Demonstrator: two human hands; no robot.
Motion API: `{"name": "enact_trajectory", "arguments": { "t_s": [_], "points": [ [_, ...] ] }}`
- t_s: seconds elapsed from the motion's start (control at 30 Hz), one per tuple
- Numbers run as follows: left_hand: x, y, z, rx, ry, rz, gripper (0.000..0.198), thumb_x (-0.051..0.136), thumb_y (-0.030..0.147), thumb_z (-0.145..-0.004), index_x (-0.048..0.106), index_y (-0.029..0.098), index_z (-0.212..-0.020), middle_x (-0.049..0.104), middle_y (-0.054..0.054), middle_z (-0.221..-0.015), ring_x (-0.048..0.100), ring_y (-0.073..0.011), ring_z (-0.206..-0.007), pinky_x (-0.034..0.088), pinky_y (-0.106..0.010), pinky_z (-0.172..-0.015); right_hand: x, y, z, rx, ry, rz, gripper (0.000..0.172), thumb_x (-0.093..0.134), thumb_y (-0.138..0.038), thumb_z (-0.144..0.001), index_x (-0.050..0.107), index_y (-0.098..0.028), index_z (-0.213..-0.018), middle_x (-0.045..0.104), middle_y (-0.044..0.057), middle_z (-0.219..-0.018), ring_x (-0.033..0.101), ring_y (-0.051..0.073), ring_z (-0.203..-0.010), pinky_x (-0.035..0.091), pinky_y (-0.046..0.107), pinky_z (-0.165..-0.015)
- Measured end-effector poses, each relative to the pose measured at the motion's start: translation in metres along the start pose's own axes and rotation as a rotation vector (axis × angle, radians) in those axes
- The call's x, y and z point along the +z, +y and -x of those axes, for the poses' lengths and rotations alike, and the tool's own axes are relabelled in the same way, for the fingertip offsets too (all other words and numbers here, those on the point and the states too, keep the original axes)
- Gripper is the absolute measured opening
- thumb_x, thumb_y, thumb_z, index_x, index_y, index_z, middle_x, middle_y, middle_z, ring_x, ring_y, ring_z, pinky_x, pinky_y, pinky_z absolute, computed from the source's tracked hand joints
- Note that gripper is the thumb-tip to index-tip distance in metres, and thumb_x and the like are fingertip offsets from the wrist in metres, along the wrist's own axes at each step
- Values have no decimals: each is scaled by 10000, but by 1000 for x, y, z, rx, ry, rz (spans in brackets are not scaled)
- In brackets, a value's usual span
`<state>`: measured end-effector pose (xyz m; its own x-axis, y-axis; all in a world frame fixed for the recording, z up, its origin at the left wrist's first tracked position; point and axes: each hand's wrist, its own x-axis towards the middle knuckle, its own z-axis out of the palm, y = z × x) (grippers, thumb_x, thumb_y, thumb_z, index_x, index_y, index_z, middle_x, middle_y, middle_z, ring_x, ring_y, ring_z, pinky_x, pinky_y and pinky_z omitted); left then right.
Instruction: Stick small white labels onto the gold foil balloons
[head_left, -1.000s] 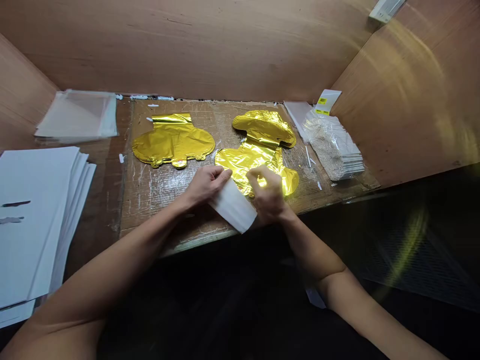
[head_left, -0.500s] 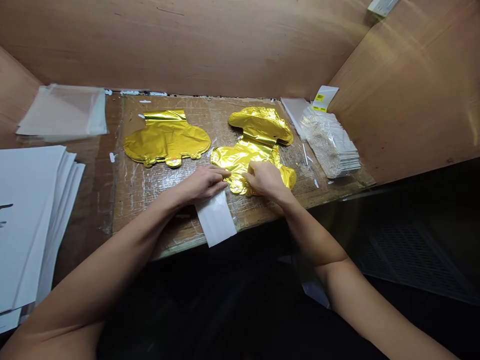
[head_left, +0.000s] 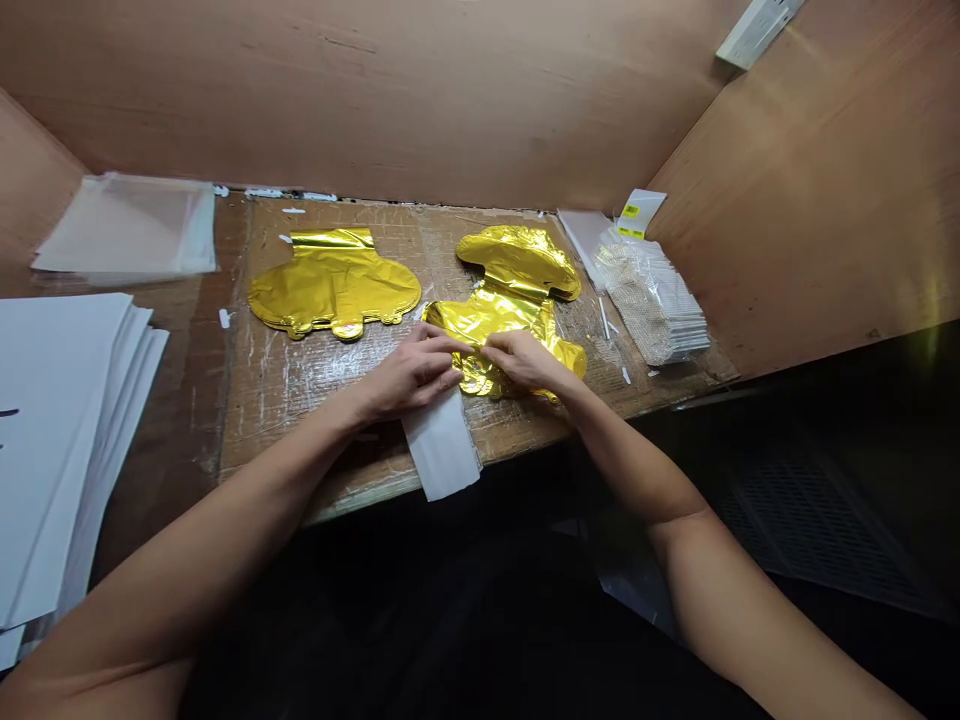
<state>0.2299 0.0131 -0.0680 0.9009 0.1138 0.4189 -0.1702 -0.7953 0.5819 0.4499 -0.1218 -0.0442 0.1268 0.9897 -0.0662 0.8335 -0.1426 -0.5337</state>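
A crumpled gold foil balloon lies flat in the middle of the worn bench. My left hand pinches its near left edge and also presses on a white paper sleeve that sticks out over the bench's front edge. My right hand is closed on the balloon's near edge, close beside the left. Another gold foil balloon lies just behind it, and a stack of flat gold balloons lies to the left.
White sheets are piled at the left, with clear plastic bags behind them. A bundle of packed straws and a labelled bag sit at the right. Wooden walls enclose the bench on three sides.
The white sleeve went from lifted between my hands to lying on the bench edge. Both hands moved forward onto the near gold balloon and closed on its edge.
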Motion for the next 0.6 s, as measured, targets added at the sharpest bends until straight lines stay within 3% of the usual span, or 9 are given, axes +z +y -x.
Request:
{"name": "enact_trajectory", "arguments": {
  "t_s": [0.1,0.2,0.27,0.33,0.43,0.47,0.53,0.6],
  "points": [
    [9,5,2,29,-104,38,313,577,353,-1049,772,207,-852,772,-102,-1355,577,-289,-1210,472,-495,-1088,-14,3,-9,-12,-38,-101,350,548,-337,-987,565,-183,-674,463,-50,-623,416,111,-630,283,277,-631],
    [18,1,4,10,-176,16,375,577,381,-1049,743,199,-766,763,-102,-1383,588,-289,-1137,486,-494,-1023,-50,13,-27,-10,-28,-107,278,576,-240,-937,610,-170,-671,523,-35,-638,445,104,-612,323,281,-623],
    [19,-1,4,-16,-167,38,400,575,398,-1046,723,199,-732,776,-111,-1344,606,-280,-1083,490,-484,-997,-88,27,-42,130,89,28,241,625,-182,-920,646,-158,-681,594,-1,-670,514,117,-631,378,293,-646],
    [17,-1,2,-56,-121,101,382,589,412,-1033,720,208,-739,810,-114,-1201,631,-265,-1025,501,-448,-973,-127,43,-54,376,318,278,233,708,-118,-892,645,-138,-669,643,67,-714,615,170,-730,431,338,-714],
    [12,3,-1,-143,-16,170,301,613,420,-1011,746,222,-826,806,-87,-1005,661,-238,-950,509,-378,-921,-161,56,-56,499,598,484,135,638,-54,-956,693,-35,-834,700,259,-964,677,312,-1079,435,454,-886],
    [10,5,-2,-170,8,182,281,609,417,-1010,757,223,-872,800,-77,-987,669,-229,-935,507,-355,-895,-161,55,-52,473,653,514,140,589,-61,-988,704,-2,-935,694,302,-1069,653,331,-1164,424,470,-927],
    [9,9,-2,-231,44,201,292,577,417,-1021,755,216,-908,781,-56,-941,665,-204,-865,487,-314,-809,-142,44,-37,357,671,497,204,551,-127,-1032,719,-14,-1055,707,274,-1143,657,287,-1132,438,430,-925],
    [10,12,-3,-312,80,208,359,544,437,-1032,711,200,-822,707,-23,-794,603,-171,-730,428,-287,-693,-104,23,-18,178,492,304,232,584,-246,-1046,755,-96,-1001,753,157,-1000,665,209,-899,467,360,-802]
  ]
}}
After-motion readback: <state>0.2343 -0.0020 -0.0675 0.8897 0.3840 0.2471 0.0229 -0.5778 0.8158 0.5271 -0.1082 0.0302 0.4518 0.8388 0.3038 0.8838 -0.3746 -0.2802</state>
